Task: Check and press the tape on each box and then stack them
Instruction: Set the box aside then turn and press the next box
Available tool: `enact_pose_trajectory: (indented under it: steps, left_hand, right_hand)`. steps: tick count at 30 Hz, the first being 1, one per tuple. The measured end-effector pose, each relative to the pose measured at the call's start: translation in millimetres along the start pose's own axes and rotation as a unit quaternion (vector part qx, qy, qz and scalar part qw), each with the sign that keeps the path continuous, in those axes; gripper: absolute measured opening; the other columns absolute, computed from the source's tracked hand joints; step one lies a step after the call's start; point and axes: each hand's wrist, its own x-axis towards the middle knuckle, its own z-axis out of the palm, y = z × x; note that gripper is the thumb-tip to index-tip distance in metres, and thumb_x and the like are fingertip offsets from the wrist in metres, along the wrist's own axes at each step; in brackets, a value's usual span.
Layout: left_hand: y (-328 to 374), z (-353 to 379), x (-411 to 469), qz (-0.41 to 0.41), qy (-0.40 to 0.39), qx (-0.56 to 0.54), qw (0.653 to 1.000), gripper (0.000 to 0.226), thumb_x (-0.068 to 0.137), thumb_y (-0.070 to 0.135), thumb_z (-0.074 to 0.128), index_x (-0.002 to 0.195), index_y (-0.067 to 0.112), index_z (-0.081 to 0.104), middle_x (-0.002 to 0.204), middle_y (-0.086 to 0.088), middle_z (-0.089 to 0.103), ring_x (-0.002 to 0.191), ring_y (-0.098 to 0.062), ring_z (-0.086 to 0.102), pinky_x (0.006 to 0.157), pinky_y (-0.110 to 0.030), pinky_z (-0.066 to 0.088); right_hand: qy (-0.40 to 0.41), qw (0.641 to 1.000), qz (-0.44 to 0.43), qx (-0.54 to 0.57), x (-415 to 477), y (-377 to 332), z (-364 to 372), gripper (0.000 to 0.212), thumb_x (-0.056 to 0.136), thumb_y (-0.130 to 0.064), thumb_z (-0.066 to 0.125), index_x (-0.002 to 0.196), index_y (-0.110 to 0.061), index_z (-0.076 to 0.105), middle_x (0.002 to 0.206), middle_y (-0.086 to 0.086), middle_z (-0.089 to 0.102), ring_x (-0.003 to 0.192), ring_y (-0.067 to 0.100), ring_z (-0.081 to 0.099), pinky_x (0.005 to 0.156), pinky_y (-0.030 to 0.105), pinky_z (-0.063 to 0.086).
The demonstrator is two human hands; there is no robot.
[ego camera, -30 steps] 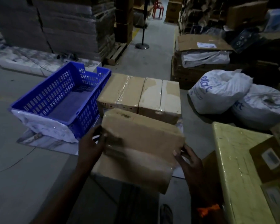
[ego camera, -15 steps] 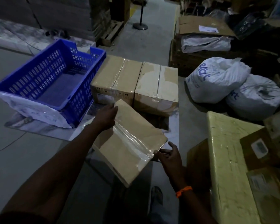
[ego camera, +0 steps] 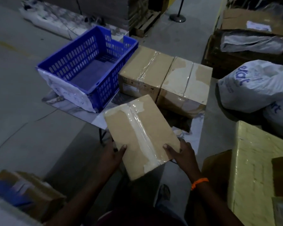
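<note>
I hold a brown cardboard box (ego camera: 137,126) in the air in front of me, its face with a clear tape strip (ego camera: 141,136) turned up. My left hand (ego camera: 112,156) grips its near left edge with the thumb on top. My right hand (ego camera: 180,154) grips the near right corner, thumb laid beside the tape. Two larger taped boxes stand side by side on a low table beyond: a brown box (ego camera: 144,70) and a paler box (ego camera: 186,84).
A blue slotted crate (ego camera: 88,66) sits left of the two boxes on the low table (ego camera: 75,108). White sacks (ego camera: 255,85) lie at the right, a yellow wrapped block (ego camera: 258,168) at near right, more cartons (ego camera: 34,191) at near left. My foot (ego camera: 163,193) shows below.
The box has turned so its taped face points up and lies lengthwise away from me. My left hand shifted from the far edge to the near left edge, and my right hand now grips the near corner.
</note>
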Motion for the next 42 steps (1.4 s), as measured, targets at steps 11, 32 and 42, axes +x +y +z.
enact_pose_trajectory:
  steps: [11, 32, 42]
  left_hand:
    - [22.6, -72.9, 38.8, -0.049, 0.014, -0.060, 0.997, 0.035, 0.100, 0.027, 0.062, 0.135, 0.021, 0.059, 0.122, -0.002, 0.068, 0.110, -0.018, 0.067, 0.080, -0.027, 0.055]
    - [212.5, -116.3, 68.9, 0.153, 0.009, -0.083, 0.985, 0.043, 0.098, 0.027, 0.064, 0.140, 0.026, 0.058, 0.115, 0.023, 0.070, 0.107, 0.003, 0.063, 0.099, -0.033, 0.051]
    - [270.4, -91.4, 196.6, 0.076, -0.033, -0.122, 0.989, 0.048, 0.103, 0.031, 0.054, 0.150, 0.030, 0.047, 0.131, 0.002, 0.059, 0.112, -0.014, 0.059, 0.091, -0.035, 0.050]
  right_hand:
    - [-0.076, 0.980, -0.043, 0.177, -50.1, -17.5, 58.5, 0.086, 0.075, -0.048, 0.090, 0.149, -0.037, 0.046, 0.134, -0.016, 0.064, 0.120, 0.000, 0.062, 0.090, 0.012, 0.051]
    - [0.084, 0.943, -0.214, 0.241, -18.2, -142.4, -44.3, 0.060, 0.088, -0.036, 0.080, 0.142, -0.023, 0.057, 0.128, -0.010, 0.071, 0.121, 0.012, 0.066, 0.092, 0.025, 0.058]
    - [0.119, 0.935, -0.264, 0.204, 111.8, -173.7, -78.3, 0.087, 0.085, -0.006, 0.082, 0.159, -0.010, 0.036, 0.136, -0.004, 0.065, 0.124, -0.004, 0.059, 0.094, 0.011, 0.050]
